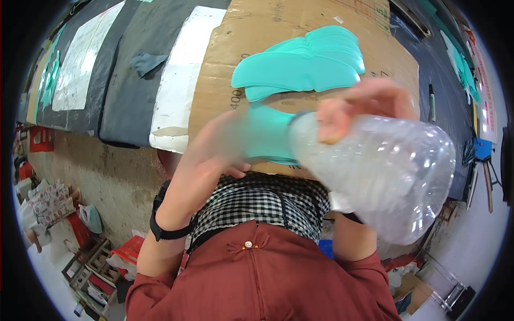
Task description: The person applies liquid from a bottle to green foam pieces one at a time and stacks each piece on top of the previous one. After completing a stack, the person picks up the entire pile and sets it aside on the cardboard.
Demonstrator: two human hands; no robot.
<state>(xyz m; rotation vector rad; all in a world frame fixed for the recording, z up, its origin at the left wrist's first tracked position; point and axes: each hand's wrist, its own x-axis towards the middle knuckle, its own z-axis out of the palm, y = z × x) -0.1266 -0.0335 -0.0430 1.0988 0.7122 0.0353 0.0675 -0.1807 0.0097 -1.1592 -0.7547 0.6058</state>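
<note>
My right hand (369, 104) is closed around a large clear plastic bottle (391, 171), its fingers near the narrow end. The bottle is tilted, with that end pointing left over the near turquoise pieces (273, 128) and its broad base at the lower right. Beside these pieces, on their left, is my left hand (209, 150); motion smears its fingers, so I cannot tell whether it grips one. Farther back, a fanned stack of curved, flat turquoise pieces (300, 69) lies on the cardboard (214, 96). The bottle's mouth is hard to make out.
A white sheet (179, 80) borders the cardboard on the left, with a dark grey cloth (147, 63) on the black surface beyond. At the right lies a dark marker (431, 101). Red baskets (128, 249) and bags stand on the floor at the left.
</note>
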